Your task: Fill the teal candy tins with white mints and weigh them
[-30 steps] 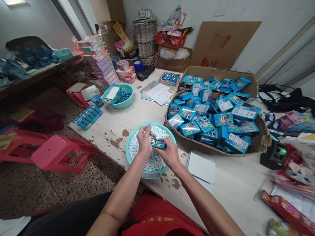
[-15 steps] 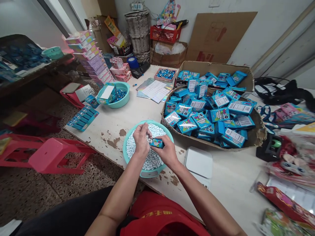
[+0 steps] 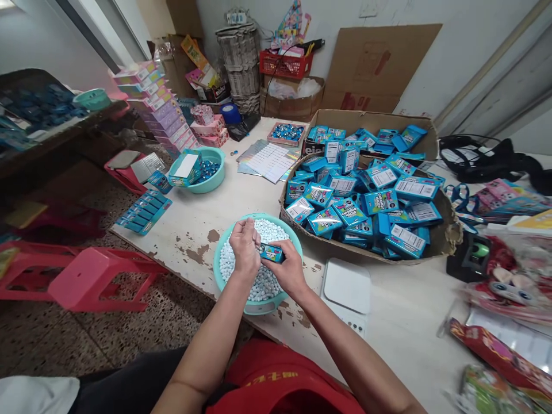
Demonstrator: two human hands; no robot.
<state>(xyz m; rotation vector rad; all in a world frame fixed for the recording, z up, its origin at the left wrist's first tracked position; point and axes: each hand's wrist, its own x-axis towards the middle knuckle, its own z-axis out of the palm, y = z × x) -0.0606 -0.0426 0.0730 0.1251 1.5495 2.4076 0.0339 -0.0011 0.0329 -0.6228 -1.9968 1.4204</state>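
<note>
Over a turquoise basin [image 3: 261, 308] heaped with small white candies [image 3: 271, 230], my two hands meet. My right hand [image 3: 288, 265] grips a small blue candy box [image 3: 271, 253], tilted on its side with its end toward the left. My left hand [image 3: 245, 248] is curled closed against that end of the box, with pale candies just showing between the fingers and the box. How many it holds is hidden.
Right of the basin lie a white scale [image 3: 347, 286] and a cardboard carton [image 3: 452, 236] piled with blue boxes. Another turquoise basin [image 3: 211, 185] with blue wrapped pieces stands back left, near a row of blue packs [image 3: 144, 210]. Red stools [image 3: 92, 279] stand beside the table.
The view has shifted slightly. My hands stay joined at the box over the basin, and the left hand now sits closer over its end, with fewer candies showing.
</note>
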